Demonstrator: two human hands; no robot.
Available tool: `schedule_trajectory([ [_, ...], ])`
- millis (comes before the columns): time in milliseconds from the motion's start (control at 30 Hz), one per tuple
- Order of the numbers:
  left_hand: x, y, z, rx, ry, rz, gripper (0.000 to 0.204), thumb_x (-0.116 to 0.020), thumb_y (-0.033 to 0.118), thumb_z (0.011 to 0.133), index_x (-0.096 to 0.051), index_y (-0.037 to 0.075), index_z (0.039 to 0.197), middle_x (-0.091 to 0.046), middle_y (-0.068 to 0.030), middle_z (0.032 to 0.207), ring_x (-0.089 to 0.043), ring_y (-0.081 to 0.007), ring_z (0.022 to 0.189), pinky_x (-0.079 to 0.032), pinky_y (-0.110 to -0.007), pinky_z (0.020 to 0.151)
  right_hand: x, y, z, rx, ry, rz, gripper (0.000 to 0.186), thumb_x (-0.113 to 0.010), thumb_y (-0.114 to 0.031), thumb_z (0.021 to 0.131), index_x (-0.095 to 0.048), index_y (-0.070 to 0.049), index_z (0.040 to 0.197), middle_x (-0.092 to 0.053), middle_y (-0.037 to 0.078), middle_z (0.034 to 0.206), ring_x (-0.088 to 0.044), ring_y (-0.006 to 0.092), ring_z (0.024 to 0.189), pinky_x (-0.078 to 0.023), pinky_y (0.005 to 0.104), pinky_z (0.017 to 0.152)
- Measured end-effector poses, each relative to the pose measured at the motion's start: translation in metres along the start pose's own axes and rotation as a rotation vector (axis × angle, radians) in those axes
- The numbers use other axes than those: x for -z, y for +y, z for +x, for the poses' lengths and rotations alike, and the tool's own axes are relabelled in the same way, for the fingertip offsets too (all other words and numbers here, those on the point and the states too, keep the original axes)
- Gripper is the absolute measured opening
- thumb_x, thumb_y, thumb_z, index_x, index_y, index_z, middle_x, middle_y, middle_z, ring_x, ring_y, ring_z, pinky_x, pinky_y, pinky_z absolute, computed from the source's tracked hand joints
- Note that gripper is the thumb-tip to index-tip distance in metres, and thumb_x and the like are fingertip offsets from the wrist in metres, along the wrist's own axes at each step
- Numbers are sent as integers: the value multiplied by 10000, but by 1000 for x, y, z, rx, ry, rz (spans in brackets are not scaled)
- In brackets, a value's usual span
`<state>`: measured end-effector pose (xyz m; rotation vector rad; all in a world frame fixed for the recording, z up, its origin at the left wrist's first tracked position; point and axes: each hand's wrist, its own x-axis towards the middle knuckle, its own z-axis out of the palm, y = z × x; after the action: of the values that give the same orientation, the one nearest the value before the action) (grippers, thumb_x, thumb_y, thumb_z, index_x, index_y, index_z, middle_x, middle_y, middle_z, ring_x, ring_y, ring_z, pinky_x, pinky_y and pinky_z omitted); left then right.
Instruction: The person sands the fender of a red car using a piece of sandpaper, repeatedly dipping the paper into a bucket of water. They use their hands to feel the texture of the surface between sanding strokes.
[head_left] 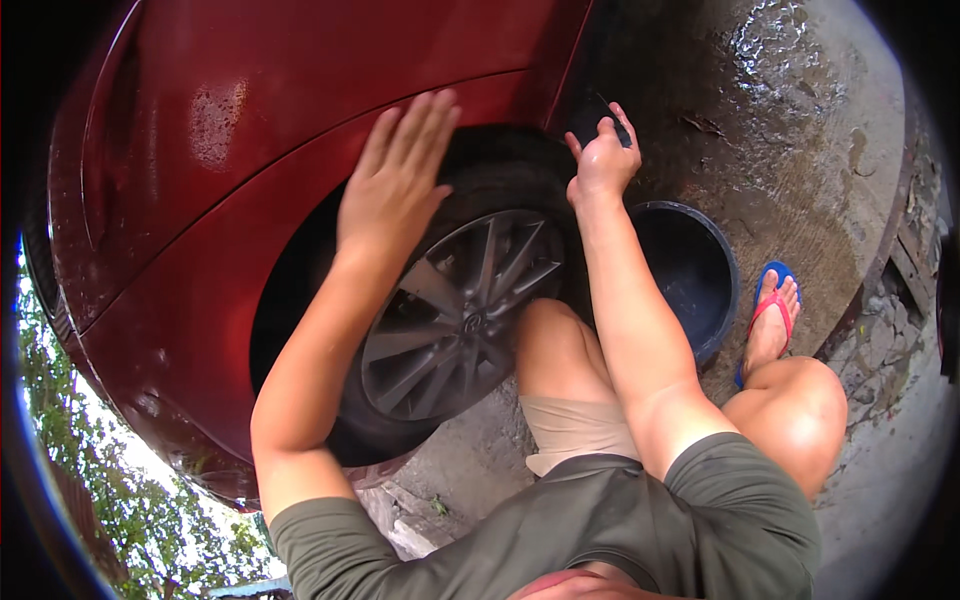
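My left hand [395, 180] lies flat with fingers stretched, over or on the red fender [215, 240] of a car, just above the wheel arch; whether the palm touches the paint cannot be made out. Below it is the car's wheel [470, 320], with a grey multi-spoke rim and a black tyre. Out past the tyre's right side, my right hand [605, 160] is raised with its fingers curled. A small, dark, thin thing [623, 130] shows between those fingers, too little of it visible to name. Water drops speckle the red paint higher up.
A dark round bucket [735, 290] stands beside my right forearm. Wet concrete [780, 150] stretches to the right, with rubble [885, 340] along its edge. My foot in a blue flip-flop with a pink strap [772, 315] is planted right of the bucket. Leafy greenery shows at lower left.
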<state>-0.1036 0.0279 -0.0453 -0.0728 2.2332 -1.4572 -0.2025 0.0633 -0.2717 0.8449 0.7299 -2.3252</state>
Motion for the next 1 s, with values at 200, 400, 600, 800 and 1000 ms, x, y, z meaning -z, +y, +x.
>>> schedule_trajectory([
  [200,29,-45,-85,189,-46,-3,955,-705,537,893,-296,153,1667,-262,0,1738,-216,-177,1608,-170,-417,1319,-10,3,-8,14,-29,-6,380,-471,-103,1082,-589,-81,1442,-585,133,1428,-627,298,1204,-611,449,858],
  [400,20,-64,-157,340,18,68,920,-629,577,959,-281,102,1666,-253,-40,1743,-207,-218,1614,-146,-440,1316,-3,12,3,107,1,-106,356,-525,-164,1083,-621,-85,1416,-603,131,1406,-629,241,1176,-582,391,837],
  [600,10,-46,-153,554,223,25,921,-592,580,1004,-256,30,1661,-241,-151,1737,-170,-306,1624,-75,-495,1310,-6,40,1,864,-199,-617,480,-653,-247,1037,-582,-6,1445,-547,211,1339,-551,359,1280,-450,424,1095],
  [800,-14,-12,-133,54,374,-294,633,-622,520,1021,-644,-9,1367,-603,-187,1466,-615,-383,1331,-396,-538,1195,-58,53,-146,1114,-847,-602,605,-603,-270,1009,-479,-46,1557,-407,190,1644,-272,396,1577,-118,594,1274],
  [1000,16,-31,-108,-16,1231,-172,421,-294,409,1152,-494,52,1051,-579,-117,983,-674,-334,830,-609,-448,720,-40,67,-127,1082,-834,-758,628,-556,-298,1038,-420,-90,1615,-340,150,1703,-183,347,1620,-53,578,1285],
])
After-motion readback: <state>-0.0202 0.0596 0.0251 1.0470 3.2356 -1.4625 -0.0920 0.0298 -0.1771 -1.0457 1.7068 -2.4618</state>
